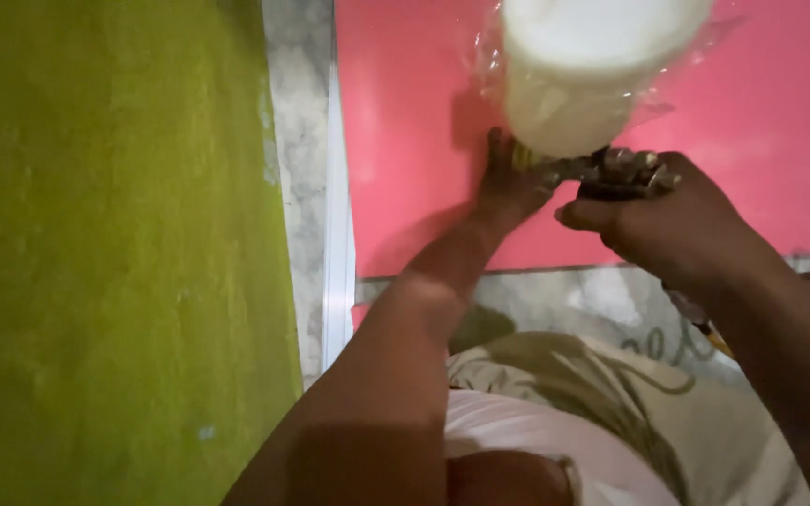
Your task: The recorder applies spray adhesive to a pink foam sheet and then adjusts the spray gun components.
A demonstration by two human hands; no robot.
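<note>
A metal spray gun [616,173] topped by a round, milky-white plastic cup [578,70] wrapped in crinkled clear film is gripped by the right hand [672,220], fingers closed around its body. The left hand [508,183] is pressed at the gun's front; its grip cannot be told. Behind lies a smooth, glossy pink panel [405,112], bordered by a rough yellow-green wall [114,253].

The white cup [592,66] on the spray gun [616,173] is blurry, and the top edge cuts it off. It hides the left hand's [508,187] fingertips. The pink board [405,141] runs off the top and right side.
</note>
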